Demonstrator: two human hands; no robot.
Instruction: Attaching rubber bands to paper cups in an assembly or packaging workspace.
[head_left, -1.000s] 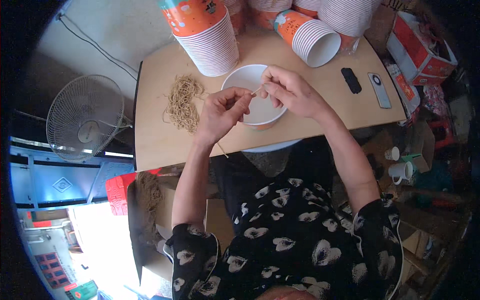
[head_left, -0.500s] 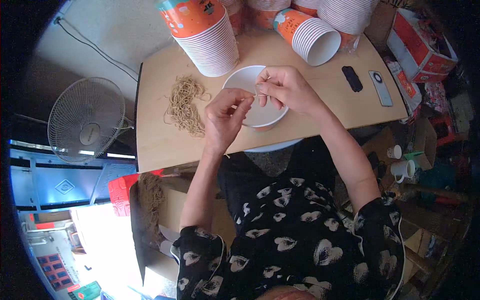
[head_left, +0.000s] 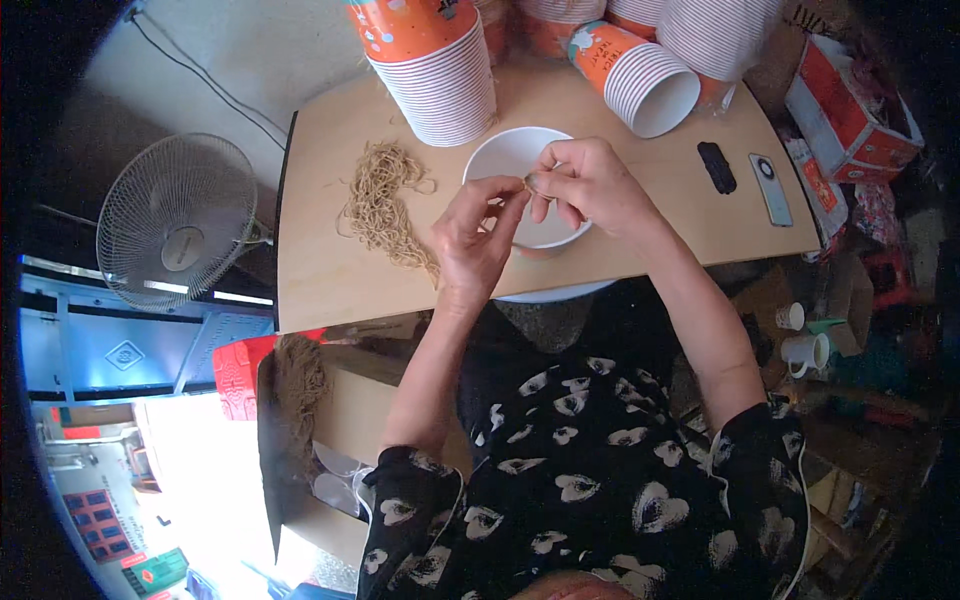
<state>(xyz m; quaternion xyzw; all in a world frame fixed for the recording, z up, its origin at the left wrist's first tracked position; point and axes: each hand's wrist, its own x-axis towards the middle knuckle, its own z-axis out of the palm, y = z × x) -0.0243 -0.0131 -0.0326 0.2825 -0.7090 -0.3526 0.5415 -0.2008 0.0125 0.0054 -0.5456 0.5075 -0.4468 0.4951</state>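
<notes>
My left hand [head_left: 474, 238] and my right hand [head_left: 598, 192] meet fingertip to fingertip, both closed in a pinch. Between them is a short bit of thin tan cord [head_left: 526, 184], mostly covered by the fingers. Below the hands a white-lined paper bucket [head_left: 492, 152] stands upright, its mouth facing up. To the left of it a loose, tangled heap of tan cord [head_left: 385, 212] lies on the wooden table [head_left: 330, 270], near my left wrist.
A tall stack of orange and white paper buckets [head_left: 440, 85] rises behind the cord. Another stack [head_left: 640, 85] lies on its side, with more behind. At right are a black object [head_left: 716, 168], a phone [head_left: 770, 190] and a red-white carton [head_left: 850, 115]. A fan [head_left: 180, 220] stands at left.
The view has shifted slightly, so the table and its things sit a little further right. My hands have drawn closer together, still pinching the cord over the bucket.
</notes>
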